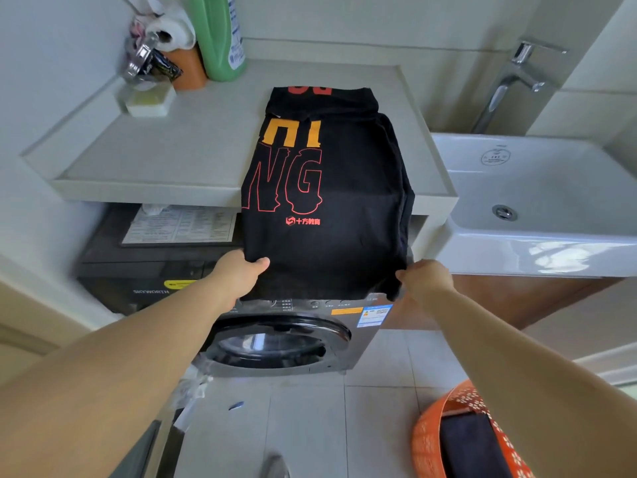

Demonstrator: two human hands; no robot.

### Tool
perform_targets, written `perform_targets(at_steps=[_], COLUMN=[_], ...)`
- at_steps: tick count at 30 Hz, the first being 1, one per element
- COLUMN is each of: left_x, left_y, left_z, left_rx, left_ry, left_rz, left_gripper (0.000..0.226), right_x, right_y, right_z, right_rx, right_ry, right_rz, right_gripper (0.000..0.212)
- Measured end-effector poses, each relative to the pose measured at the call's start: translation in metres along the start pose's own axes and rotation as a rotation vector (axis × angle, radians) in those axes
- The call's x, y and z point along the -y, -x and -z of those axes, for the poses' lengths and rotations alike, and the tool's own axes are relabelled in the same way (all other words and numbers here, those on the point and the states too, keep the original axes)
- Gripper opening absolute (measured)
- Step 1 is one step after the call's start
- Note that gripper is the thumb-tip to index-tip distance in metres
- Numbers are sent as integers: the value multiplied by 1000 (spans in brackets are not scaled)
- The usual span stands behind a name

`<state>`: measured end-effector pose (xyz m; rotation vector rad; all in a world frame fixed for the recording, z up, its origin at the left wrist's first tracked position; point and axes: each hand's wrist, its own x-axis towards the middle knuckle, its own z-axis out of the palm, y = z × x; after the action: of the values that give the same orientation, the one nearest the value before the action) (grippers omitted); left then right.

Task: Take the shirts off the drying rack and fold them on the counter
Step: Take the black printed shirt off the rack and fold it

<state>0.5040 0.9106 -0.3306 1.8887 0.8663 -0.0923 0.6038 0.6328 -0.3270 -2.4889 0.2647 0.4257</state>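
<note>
A black shirt [348, 188] with red and orange lettering lies lengthwise on the pale counter [165, 150], its sides folded in. Its lower part hangs over the counter's front edge, in front of the washing machine. My left hand [241, 274] grips the shirt's bottom left corner, thumb on top of the cloth. My right hand [425, 279] pinches the bottom right corner. No drying rack is in view.
A green bottle [220, 36], an orange container, a paper roll and a soap dish [150, 100] crowd the counter's back left. A white sink [537, 201] with a tap adjoins on the right. An orange basket [462, 436] holding dark cloth stands on the floor, bottom right.
</note>
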Motion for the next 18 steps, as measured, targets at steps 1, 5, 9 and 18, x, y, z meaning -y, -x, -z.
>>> perform_targets(at_steps=[1,5,9,18], left_x=[1,6,13,14], left_y=[0,-2,1,16], left_z=[1,1,0,6], left_rx=[-24,-12,63,77], left_ry=[-27,-27,100,106], left_rz=[-4,12,113,126], left_gripper=[37,39,29,25], right_x=[-4,-8,3,2], right_y=[2,3,-4,-13], right_z=[8,10,-13,-26], right_rx=[-26,43,99,144], right_ry=[-95,-248,-510,-543], right_rz=[-52,-92,-176,-333], right_gripper=[23,30,70,50])
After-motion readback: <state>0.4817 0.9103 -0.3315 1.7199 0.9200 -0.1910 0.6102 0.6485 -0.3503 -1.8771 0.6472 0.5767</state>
